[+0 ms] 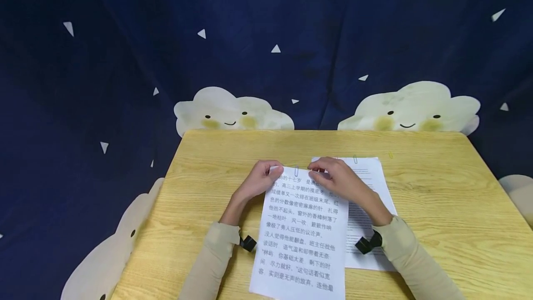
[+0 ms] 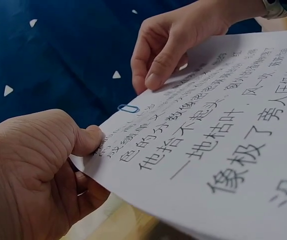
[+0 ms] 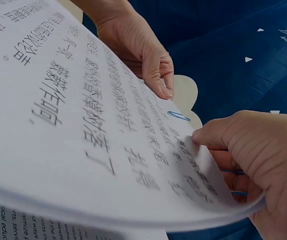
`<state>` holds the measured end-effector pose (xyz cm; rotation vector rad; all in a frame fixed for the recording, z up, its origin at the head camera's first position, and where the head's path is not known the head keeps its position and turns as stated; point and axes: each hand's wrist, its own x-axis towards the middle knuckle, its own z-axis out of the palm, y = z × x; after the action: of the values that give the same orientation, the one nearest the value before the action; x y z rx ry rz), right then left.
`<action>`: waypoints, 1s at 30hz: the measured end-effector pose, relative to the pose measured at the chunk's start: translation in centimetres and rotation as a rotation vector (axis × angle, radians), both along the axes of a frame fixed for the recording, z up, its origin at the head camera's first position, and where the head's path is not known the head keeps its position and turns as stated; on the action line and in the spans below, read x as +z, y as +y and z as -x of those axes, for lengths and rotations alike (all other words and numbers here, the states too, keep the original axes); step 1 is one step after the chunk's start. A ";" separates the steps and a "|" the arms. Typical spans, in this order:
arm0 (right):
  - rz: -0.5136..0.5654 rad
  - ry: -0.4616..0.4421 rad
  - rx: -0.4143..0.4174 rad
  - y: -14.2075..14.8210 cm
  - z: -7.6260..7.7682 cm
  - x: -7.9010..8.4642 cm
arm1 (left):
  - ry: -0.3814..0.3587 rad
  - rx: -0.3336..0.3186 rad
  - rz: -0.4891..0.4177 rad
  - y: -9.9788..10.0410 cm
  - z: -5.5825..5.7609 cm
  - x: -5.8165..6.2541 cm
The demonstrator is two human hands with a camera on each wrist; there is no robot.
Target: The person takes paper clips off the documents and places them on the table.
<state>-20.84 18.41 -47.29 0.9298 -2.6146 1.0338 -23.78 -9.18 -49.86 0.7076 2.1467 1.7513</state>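
A sheaf of white paper (image 1: 300,235) printed with large Chinese characters is raised toward me over the table. A blue paper clip (image 1: 296,171) sits at the middle of its top edge and shows too in the left wrist view. My left hand (image 1: 258,182) pinches the top left corner, thumb on the printed face and fingers behind. Near the top right corner my right hand (image 1: 343,179) pinches the sheaf between thumb and fingers. In the right wrist view that side of the paper (image 3: 73,165) bows into a curve.
Behind and right of the sheaf lie other printed sheets (image 1: 378,175) with a greenish paper clip (image 1: 355,159) on their top edge. A small yellow clip (image 1: 390,155) is on the wooden table (image 1: 449,226) beside them. A dark blue curtain (image 1: 258,8) hangs beyond the far edge.
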 end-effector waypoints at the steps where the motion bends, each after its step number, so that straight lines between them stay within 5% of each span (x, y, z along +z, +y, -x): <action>1: 0.001 0.001 0.003 -0.1 0.0 0.1 | -0.001 -0.004 0.001 0.1 -0.1 0.1; 30: 0.039 -0.019 0.020 -0.4 -0.6 0.5 | 0.059 -0.045 0.024 1.9 -1.6 1.4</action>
<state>-20.25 18.02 -46.75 0.9442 -2.5954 1.0999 -22.20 -7.23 -48.47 0.8042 2.1688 1.6989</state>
